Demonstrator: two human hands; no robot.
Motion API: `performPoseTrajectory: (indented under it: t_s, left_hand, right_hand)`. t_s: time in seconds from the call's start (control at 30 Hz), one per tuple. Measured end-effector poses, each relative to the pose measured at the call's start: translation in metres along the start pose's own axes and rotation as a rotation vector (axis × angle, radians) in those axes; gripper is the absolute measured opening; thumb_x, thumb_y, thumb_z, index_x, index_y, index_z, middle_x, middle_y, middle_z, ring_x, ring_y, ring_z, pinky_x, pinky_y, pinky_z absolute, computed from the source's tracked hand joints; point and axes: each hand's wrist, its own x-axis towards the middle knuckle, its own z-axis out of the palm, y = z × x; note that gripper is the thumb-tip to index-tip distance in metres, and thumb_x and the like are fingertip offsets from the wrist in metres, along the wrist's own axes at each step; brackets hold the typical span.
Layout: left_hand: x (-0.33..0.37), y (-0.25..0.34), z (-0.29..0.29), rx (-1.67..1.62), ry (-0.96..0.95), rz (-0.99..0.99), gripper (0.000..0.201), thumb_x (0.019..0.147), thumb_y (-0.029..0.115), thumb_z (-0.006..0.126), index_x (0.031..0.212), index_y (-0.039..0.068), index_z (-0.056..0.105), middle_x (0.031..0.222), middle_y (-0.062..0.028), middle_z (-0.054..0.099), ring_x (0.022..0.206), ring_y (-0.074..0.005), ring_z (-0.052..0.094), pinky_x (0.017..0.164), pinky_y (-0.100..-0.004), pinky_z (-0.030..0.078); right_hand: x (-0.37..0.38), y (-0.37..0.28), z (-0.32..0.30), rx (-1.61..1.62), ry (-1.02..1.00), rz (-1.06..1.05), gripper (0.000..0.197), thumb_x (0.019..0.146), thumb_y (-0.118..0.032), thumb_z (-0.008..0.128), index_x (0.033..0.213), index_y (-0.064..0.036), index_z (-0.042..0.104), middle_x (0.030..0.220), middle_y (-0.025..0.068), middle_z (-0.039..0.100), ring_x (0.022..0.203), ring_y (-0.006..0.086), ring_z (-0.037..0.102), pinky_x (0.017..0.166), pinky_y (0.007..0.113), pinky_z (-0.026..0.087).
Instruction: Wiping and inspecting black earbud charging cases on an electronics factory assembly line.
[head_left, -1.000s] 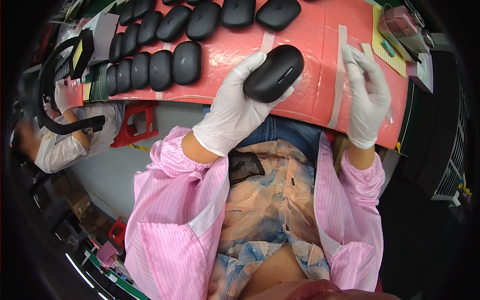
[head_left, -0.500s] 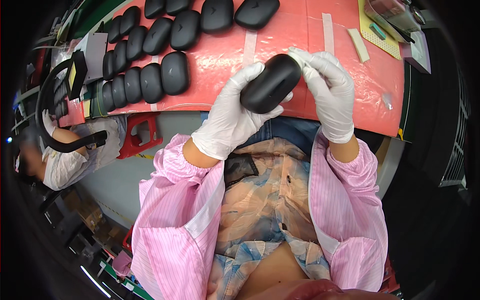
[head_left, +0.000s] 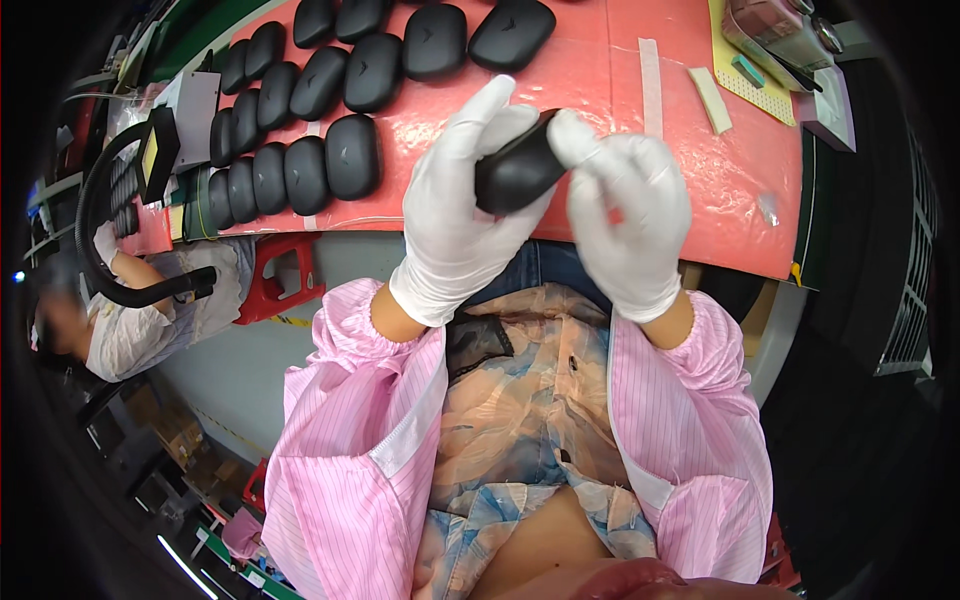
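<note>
A red mat [head_left: 700, 200] covers the worktable and takes up most of the upper view, its sheen suggesting a plastic film laid over it. On its left half lie rows of black shells [head_left: 300, 175], smooth rounded covers set side by side in tidy lines, probably so each can be picked up in turn. Above the near edge of the mat, over the person's lap, both gloved hands meet around one more black shell [head_left: 515, 170]. The left hand [head_left: 460, 215] wraps it from below and behind, fingers curled along its side with the fingertips reaching up past the top, so the piece is cradled and steady. The right hand [head_left: 625, 220] pinches the shell's far end between thumb and forefinger, the other fingers folded down, a hold that looks suited to turning or checking the end. Two strips of pale tape [head_left: 651, 85] run across the mat to the right, near a yellow pad [head_left: 745, 85] at the far corner. To the left a co-worker's sleeve [head_left: 135, 330] shows beside a black hose [head_left: 100, 260], and a red stool [head_left: 280, 285] stands below the table on the grey floor.
</note>
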Motion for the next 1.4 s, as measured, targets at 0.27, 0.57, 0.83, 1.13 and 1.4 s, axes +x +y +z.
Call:
performPoseTrajectory:
  t_s: [0.27, 0.57, 0.83, 1.13, 1.4]
  left_hand:
    - [0.005, 0.011, -0.004, 0.070, 0.021, 0.017, 0.082, 0.070, 0.001, 0.081, 0.141, 0.000, 0.039, 0.106, -0.0123, 0.070, 0.088, -0.0165, 0.070, 0.077, -0.0254, 0.055]
    - [0.007, 0.011, -0.006, -0.768, -0.145, -0.652, 0.052, 0.082, 0.007, 0.070, 0.131, 0.004, 0.052, 0.109, -0.0071, 0.064, 0.098, -0.0160, 0.064, 0.087, -0.0327, 0.052]
    - [0.008, 0.002, 0.001, -1.690, 0.133, -1.082, 0.034, 0.099, 0.035, 0.050, 0.116, 0.006, 0.057, 0.107, -0.0060, 0.064, 0.096, -0.0193, 0.064, 0.083, -0.0347, 0.055]
    - [0.019, 0.003, 0.007, -1.592, 0.282, -1.094, 0.042, 0.099, 0.032, 0.040, 0.128, 0.004, 0.053, 0.114, -0.0072, 0.062, 0.099, -0.0199, 0.058, 0.081, -0.0341, 0.052]
    - [0.034, -0.027, 0.034, -2.569, -0.462, -0.681, 0.092, 0.083, 0.073, 0.044, 0.154, 0.019, 0.018, 0.154, -0.0201, 0.021, 0.125, -0.0357, 0.038, 0.092, -0.0484, 0.043]
  right_hand:
    - [0.003, 0.006, 0.003, 0.577, 0.029, 0.357, 0.032, 0.085, 0.009, 0.053, 0.114, 0.0034, 0.064, 0.103, 0.0089, 0.065, 0.093, 0.0172, 0.062, 0.085, 0.027, 0.048]
    - [0.001, -0.002, -0.025, 0.236, -0.028, -0.050, 0.034, 0.076, 0.011, 0.055, 0.103, -0.0018, 0.070, 0.091, 0.0074, 0.063, 0.085, 0.0193, 0.058, 0.080, 0.030, 0.047]
    - [0.002, 0.021, 0.004, 0.109, -0.097, -0.296, 0.039, 0.070, 0.006, 0.062, 0.103, -0.0115, 0.074, 0.078, 0.0046, 0.056, 0.073, 0.0196, 0.056, 0.065, 0.030, 0.045]
    - [-0.030, 0.022, -0.003, -0.003, 0.137, -0.225, 0.037, 0.072, 0.011, 0.064, 0.105, -0.0028, 0.071, 0.083, 0.0056, 0.057, 0.072, 0.0182, 0.055, 0.066, 0.029, 0.045]
    - [-0.029, 0.054, -0.017, -0.138, 0.081, 0.077, 0.037, 0.081, 0.013, 0.060, 0.115, -0.0017, 0.066, 0.084, 0.0073, 0.057, 0.069, 0.0147, 0.052, 0.065, 0.027, 0.045]
